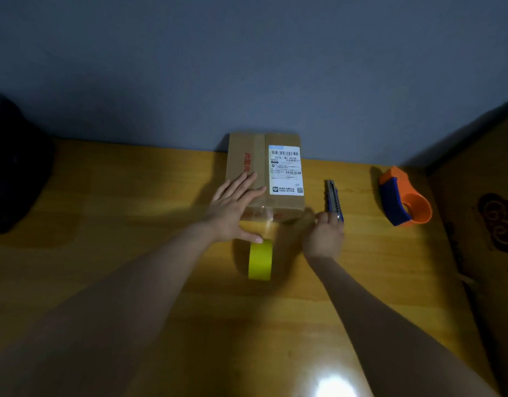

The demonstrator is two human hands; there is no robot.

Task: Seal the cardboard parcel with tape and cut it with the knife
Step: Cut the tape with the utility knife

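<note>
The left hand (234, 209) lies flat and open on the parcel's (264, 173) near left edge. The right hand (324, 234) closes on the knife (334, 200), just right of the parcel. The tape roll (260, 260) stands before it, with a strip stretched to the parcel's front; bare table (132, 196) lies to the left.

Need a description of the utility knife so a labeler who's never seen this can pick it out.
Start at the cardboard parcel against the wall on the wooden table. Just right of it lies the utility knife, with the right hand at its near end. It is slim and blue-grey, unlike the bulky orange tape dispenser farther right.
</note>
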